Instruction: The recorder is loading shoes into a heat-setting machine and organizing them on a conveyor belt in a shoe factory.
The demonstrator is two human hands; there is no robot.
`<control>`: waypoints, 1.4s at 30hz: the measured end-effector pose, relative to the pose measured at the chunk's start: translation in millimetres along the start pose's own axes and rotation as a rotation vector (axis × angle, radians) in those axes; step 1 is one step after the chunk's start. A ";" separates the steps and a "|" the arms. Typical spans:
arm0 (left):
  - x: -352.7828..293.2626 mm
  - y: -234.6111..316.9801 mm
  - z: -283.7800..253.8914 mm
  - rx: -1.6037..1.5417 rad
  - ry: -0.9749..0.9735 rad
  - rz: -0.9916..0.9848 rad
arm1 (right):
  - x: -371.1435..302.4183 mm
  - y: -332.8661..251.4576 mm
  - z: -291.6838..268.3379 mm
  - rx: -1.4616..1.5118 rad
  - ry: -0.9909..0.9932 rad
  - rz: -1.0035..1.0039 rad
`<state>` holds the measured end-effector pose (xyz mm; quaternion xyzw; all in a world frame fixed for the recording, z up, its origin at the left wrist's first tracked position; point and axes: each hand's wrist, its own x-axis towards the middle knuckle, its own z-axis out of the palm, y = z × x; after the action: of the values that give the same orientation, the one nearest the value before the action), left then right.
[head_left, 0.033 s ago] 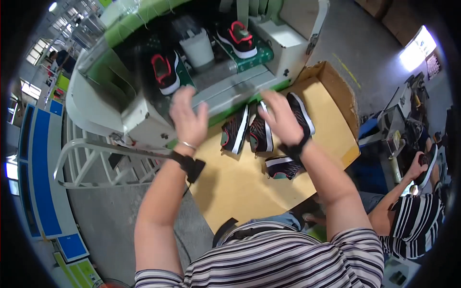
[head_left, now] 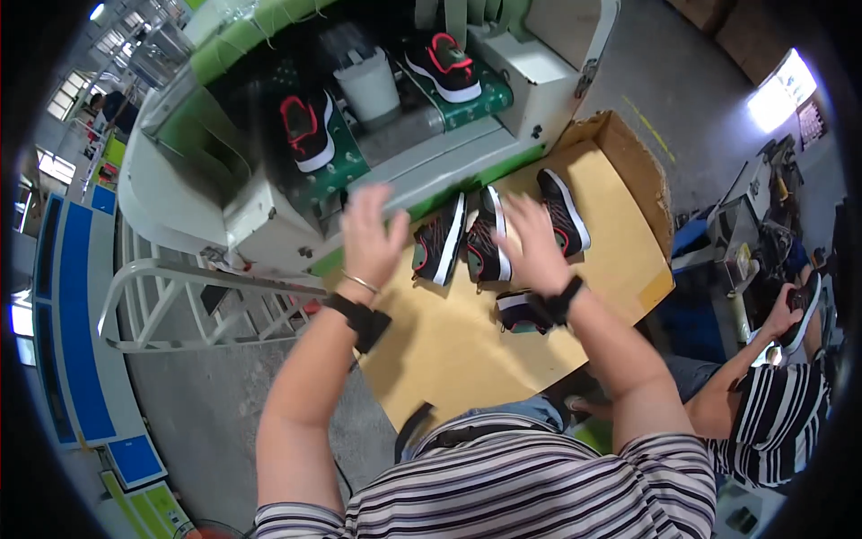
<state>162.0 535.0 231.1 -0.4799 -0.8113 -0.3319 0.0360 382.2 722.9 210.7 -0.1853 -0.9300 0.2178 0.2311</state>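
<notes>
My left hand (head_left: 370, 238) hovers open with its fingers spread, short of the machine's front edge. My right hand (head_left: 533, 241) is also open and empty, over the shoes on the cardboard. Between my hands lie a black sneaker (head_left: 437, 241) with a white sole and a second sneaker (head_left: 486, 247) beside it. A third sneaker (head_left: 566, 214) is right of my right hand, and a fourth (head_left: 518, 311) is partly hidden under my right wrist. In the machine, a black sneaker with a red collar (head_left: 310, 135) sits on the left green belt, and a matching sneaker (head_left: 444, 69) on the right one.
The cardboard sheet (head_left: 431, 359) spreads in front of me, with a raised box side (head_left: 633, 162) at right. The white and green machine (head_left: 269, 211) stands ahead. A metal rail frame (head_left: 153, 269) is at left. At right, a co-worker's hand (head_left: 779, 313) holds a shoe.
Both hands have drawn back toward me, away from the machine. My left hand has left the red-collared sneaker on the left belt, which now shows fully.
</notes>
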 end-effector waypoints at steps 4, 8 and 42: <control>-70.1 -42.4 92.7 0.020 -0.277 -0.520 | -143.5 7.1 23.3 -0.097 -0.253 0.149; -84.2 -66.3 124.5 -0.838 -0.248 -0.850 | -192.6 7.2 -2.0 -0.068 -0.022 0.344; -255.2 48.1 -24.8 -0.166 -0.088 -0.420 | -145.2 -17.3 29.2 0.661 -0.329 0.508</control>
<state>331.2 343.5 178.4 -0.3157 -0.8642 -0.3764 -0.1088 482.8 634.5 145.2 -0.2868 -0.7599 0.5796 0.0662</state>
